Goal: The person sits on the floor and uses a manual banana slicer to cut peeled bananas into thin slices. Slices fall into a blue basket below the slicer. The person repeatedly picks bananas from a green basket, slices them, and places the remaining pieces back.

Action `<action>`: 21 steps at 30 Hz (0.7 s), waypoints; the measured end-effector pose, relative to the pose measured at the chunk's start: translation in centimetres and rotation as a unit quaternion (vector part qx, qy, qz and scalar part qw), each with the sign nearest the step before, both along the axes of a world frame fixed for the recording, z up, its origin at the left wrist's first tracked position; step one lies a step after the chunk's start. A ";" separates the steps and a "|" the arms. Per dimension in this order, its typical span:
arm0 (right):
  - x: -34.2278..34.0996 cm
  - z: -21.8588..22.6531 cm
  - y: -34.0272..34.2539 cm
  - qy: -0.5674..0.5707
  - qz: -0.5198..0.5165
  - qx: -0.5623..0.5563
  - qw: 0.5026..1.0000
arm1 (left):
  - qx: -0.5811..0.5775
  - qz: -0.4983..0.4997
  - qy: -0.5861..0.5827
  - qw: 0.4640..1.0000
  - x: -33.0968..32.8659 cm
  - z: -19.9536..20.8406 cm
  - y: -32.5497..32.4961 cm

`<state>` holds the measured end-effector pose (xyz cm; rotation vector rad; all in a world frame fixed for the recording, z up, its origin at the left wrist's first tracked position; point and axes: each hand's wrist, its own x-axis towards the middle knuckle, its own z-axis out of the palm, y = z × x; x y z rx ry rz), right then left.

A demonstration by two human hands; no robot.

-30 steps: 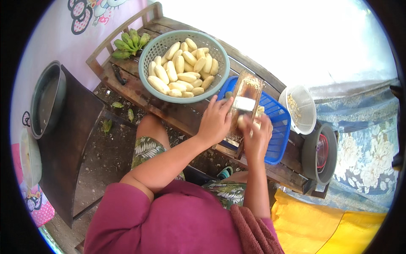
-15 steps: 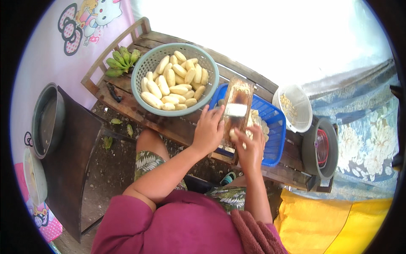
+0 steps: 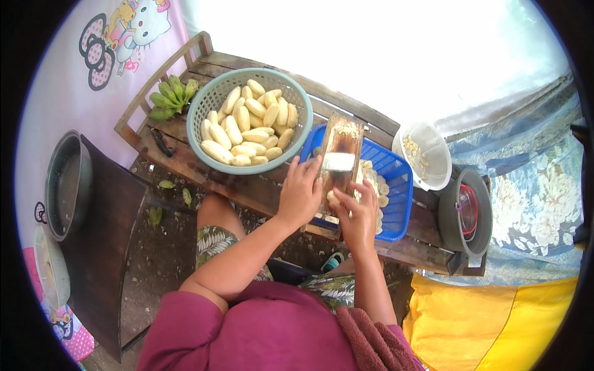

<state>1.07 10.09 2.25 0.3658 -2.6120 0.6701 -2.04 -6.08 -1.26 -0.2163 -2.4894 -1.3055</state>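
A wooden slicer board [image 3: 344, 131] with a pale metal blade plate lies tilted across a blue basket [image 3: 403, 207]. My left hand [image 3: 301, 193] grips the board's left edge, fingers wrapped on it. On the lower part of the board, below the blade, my right hand [image 3: 360, 213] holds a short piece of peeled banana [image 3: 333, 198], mostly covered by the fingers. Round banana slices [image 3: 382, 189] lie in the blue basket, partly hidden by the board and hand. To the left, a grey-green colander [image 3: 195, 143] is full of whole peeled bananas [image 3: 255, 120].
Everything stands on a slatted wooden bench [image 3: 213, 185]. Unpeeled green bananas [image 3: 175, 94] and a dark-handled tool [image 3: 162, 142] lie at its left end. A white colander [image 3: 440, 162] with pale pieces and a grey bucket [image 3: 450, 217] stand right. A dark table [image 3: 105, 247] is at left.
The view has shifted slightly. My right hand has moved a little to the left on the board with the banana piece; my left hand keeps its grip on the board.
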 end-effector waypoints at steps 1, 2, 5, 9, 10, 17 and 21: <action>-1.0 -0.3 0.0 0.013 -0.006 0.004 1.000 | -0.004 -0.004 -0.003 1.000 0.1 -0.2 0.0; -2.8 -0.5 0.0 0.034 -0.010 0.012 0.999 | -0.004 -0.008 -0.005 1.000 0.2 -0.2 0.0; -10.1 -0.8 0.1 0.054 -0.039 -0.004 0.998 | -0.006 -0.006 -0.005 1.000 0.0 -0.2 0.0; -10.5 -0.4 -0.1 0.060 -0.046 -0.013 0.997 | -0.006 -0.004 -0.017 1.000 0.0 0.3 -0.1; -8.8 -0.3 -0.1 0.047 -0.049 -0.010 0.998 | -0.004 -0.002 -0.002 1.000 0.0 0.3 -0.2; -0.9 -0.5 0.2 -0.022 -0.020 0.010 1.000 | -0.005 -0.001 -0.008 1.000 0.2 -0.3 0.0; -9.8 -0.6 0.3 0.034 -0.037 -0.044 0.998 | 0.000 -0.008 -0.015 1.000 0.0 -0.1 0.0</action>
